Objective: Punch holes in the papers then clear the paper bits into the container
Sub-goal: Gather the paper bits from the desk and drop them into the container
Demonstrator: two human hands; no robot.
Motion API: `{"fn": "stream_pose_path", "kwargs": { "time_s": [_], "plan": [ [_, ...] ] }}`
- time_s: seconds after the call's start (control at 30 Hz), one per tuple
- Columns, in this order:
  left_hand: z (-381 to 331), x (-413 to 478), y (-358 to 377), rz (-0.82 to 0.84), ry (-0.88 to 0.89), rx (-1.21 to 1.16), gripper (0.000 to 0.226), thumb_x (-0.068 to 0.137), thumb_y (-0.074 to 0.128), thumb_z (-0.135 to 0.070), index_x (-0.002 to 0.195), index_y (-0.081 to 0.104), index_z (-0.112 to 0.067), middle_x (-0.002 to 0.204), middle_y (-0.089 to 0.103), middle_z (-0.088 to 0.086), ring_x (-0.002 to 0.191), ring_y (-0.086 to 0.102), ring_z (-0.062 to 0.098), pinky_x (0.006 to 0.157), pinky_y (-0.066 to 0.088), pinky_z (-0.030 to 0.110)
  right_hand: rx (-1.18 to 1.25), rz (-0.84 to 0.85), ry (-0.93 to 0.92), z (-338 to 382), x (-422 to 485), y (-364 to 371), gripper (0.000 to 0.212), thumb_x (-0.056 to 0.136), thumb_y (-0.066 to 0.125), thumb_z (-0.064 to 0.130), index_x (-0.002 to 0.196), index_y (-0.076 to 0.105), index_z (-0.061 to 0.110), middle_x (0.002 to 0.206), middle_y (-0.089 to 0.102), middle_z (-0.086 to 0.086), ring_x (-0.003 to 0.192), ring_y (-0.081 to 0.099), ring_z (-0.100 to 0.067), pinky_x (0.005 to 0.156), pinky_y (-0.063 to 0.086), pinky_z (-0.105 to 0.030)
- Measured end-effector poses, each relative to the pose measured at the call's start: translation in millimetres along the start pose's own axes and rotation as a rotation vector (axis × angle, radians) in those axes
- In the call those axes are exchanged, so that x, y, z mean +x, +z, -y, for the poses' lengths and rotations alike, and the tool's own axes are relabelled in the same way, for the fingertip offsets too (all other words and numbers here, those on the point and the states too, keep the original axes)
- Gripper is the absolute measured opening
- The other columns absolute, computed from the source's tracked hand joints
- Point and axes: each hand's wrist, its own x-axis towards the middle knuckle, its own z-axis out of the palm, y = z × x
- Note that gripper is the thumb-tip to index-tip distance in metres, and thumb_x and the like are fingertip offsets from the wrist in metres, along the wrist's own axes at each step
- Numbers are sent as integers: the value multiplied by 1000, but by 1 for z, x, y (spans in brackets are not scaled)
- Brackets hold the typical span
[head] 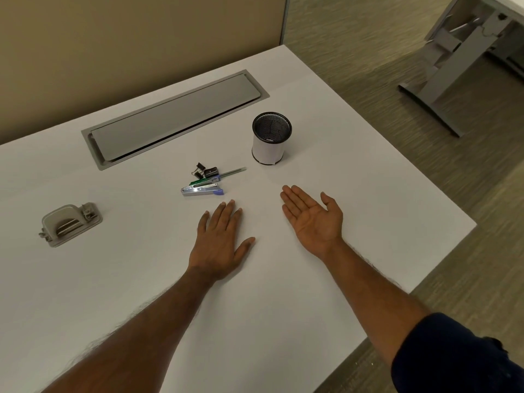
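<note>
Surface [136,293]: white; beige partition [113,52] behind, carpet [368,58] right
Hole punch [71,224]: grey, far left
Container [270,150]: black mesh, white wrap, upright beyond right hand [312,219]
Grip: left hand [219,246] flat, right palm-up, both apart

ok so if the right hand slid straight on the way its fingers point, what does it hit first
Probably the mesh container. The right hand is palm up, fingers aimed away and slightly left, and the container's base stands first in that line, with only bare table between.
</note>
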Motion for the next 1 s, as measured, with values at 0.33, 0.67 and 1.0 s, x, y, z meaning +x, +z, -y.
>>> {"fn": "stream_pose_path", "kwargs": {
  "time_s": [0.33, 0.67, 1.0],
  "plan": [
    [1, -3, -1, -24, -5, 8, 77, 93, 22, -65, 149, 35, -15, 161, 24, 6, 149, 20, 24, 120, 11, 47, -241, -55, -103, -6, -3, -6, 46, 99, 32, 31, 123, 59, 3, 128, 62, -17, 121, 59, -26, 104, 43, -35],
    [3, -3, 2, 1, -19, 21, 78, 92, 19, -67, 151, 30, -17, 163, 17, 5, 151, 13, 23, 120, 7, 47, -2208, -228, -566, -40, 5, -37, 71, 98, 35, 47, 152, 14, 6, 163, 3, -9, 150, 0, -22, 123, 4, -39],
    [4, -8, 3, 10, -31, -1, 80, 91, 14, -68, 152, 28, -18, 163, 16, 6, 151, 11, 23, 121, 8, 49, -2401, 142, -589, -69, -6, -35, 86, 92, 21, 68, 154, 9, 9, 163, -3, -7, 150, -9, -19, 122, 2, -42]
  ]
}}
